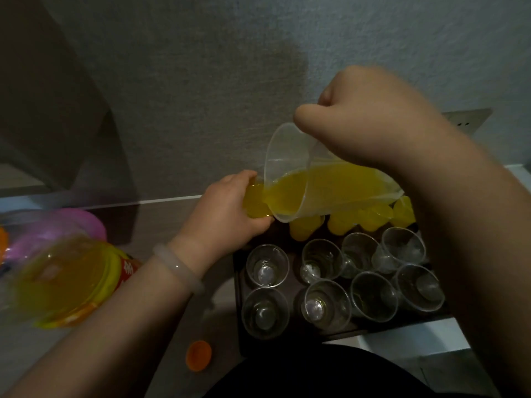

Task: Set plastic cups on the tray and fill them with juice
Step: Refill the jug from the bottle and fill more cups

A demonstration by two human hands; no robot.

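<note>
- Now right hand (365, 122) is tilting clear jug (316, 182), fingers closed round its handle.
- Left hand (230, 214) fingers are gripping juice-filled cup (254, 203) under the spout, at tray (238, 282) corner.

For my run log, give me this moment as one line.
step: pouring juice | right hand: tilting pitcher | left hand: steadying cup being filled | tray: back row filled, eight front cups empty

A jug (321, 179) of juice is tipped by the right hand (370, 122) over a cup (255, 201) gripped by the left hand (227, 211). Eight empty cups (267, 265) stand on the tray (238, 282); filled ones, possibly four, behind.
</note>
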